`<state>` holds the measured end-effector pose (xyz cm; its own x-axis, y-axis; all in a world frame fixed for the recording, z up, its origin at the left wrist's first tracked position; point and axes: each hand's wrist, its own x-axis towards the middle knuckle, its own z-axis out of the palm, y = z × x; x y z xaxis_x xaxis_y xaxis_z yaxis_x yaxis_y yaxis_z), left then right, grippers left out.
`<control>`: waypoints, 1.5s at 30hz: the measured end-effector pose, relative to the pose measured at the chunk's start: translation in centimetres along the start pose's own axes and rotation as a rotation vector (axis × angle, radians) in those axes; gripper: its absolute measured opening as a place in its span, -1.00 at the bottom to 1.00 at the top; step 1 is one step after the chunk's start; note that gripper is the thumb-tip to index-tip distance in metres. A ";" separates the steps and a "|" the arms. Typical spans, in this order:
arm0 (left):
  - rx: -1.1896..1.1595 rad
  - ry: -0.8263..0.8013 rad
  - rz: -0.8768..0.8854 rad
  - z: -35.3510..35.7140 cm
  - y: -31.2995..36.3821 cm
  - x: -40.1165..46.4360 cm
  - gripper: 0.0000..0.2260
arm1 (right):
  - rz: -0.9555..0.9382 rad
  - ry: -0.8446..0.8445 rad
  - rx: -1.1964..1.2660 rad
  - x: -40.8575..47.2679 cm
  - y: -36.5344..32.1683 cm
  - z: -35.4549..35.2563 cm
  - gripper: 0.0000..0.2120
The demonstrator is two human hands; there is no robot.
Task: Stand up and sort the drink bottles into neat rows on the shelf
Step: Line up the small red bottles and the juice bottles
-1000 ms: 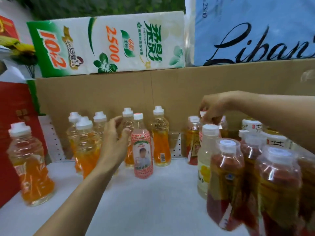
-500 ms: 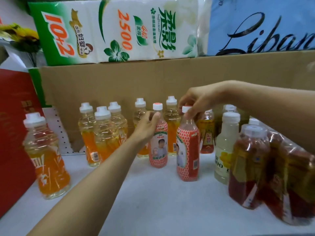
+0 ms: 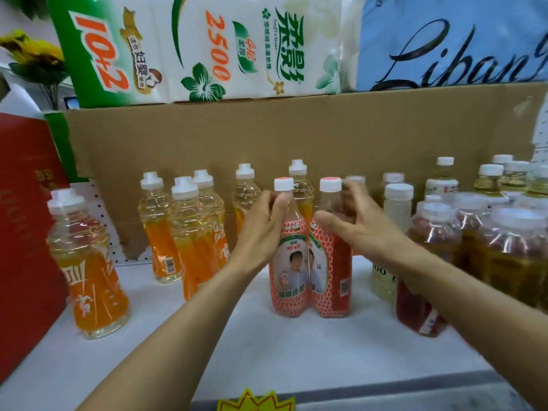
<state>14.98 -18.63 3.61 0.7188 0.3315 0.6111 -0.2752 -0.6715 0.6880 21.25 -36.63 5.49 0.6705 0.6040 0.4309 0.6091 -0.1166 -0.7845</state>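
Now 2 pink bottles (image 3: 310, 262) stand touching at mid-shelf (image 3: 267, 351); half a second ago they stood apart, so 1 sorted pair is formed. Left hand (image 3: 262, 229) curls round the left bottle's neck. Right hand (image 3: 355, 223) lies at the right bottle's shoulder, fingers blurred, grip uncertain. Orange bottles (image 3: 184, 232) remain unevenly grouped.

A big brown cardboard box (image 3: 296, 137) stands at the back. On top of it lies a green and white pack of tissue paper (image 3: 189, 48), and just beside that a blue pack with black writing (image 3: 450, 43). A red box (image 3: 26, 232) stands at the left. Behind it are yellow flowers (image 3: 32, 54). A yellow star tag (image 3: 255, 401) pokes up at the bottom edge.
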 end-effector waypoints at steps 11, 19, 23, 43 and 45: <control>-0.449 -0.085 -0.303 1.7 -0.3 -5.7 -0.46 | 0.160 0.154 0.210 -4.0 4.8 4.6 -0.29; -0.543 -0.047 -0.186 4.1 5.2 -9.3 -0.59 | 0.029 0.174 0.348 -9.7 3.0 -0.2 -0.38; -0.575 -0.085 -0.192 8.0 9.0 -11.3 -0.56 | 0.028 0.176 0.351 -13.9 3.2 -4.9 -0.45; -0.738 -0.264 -0.156 38.8 29.2 -17.3 -0.67 | 0.170 0.413 0.231 -33.5 12.2 -35.3 -0.53; -0.763 -0.296 -0.163 41.6 30.4 -16.9 -0.65 | 0.174 0.441 0.225 -34.2 13.5 -37.8 -0.53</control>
<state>20.99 -72.24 -2.06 0.8957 0.1265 0.4263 -0.4338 0.0380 0.9002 22.55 -88.66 -2.95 0.8977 0.1955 0.3948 0.3995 0.0164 -0.9166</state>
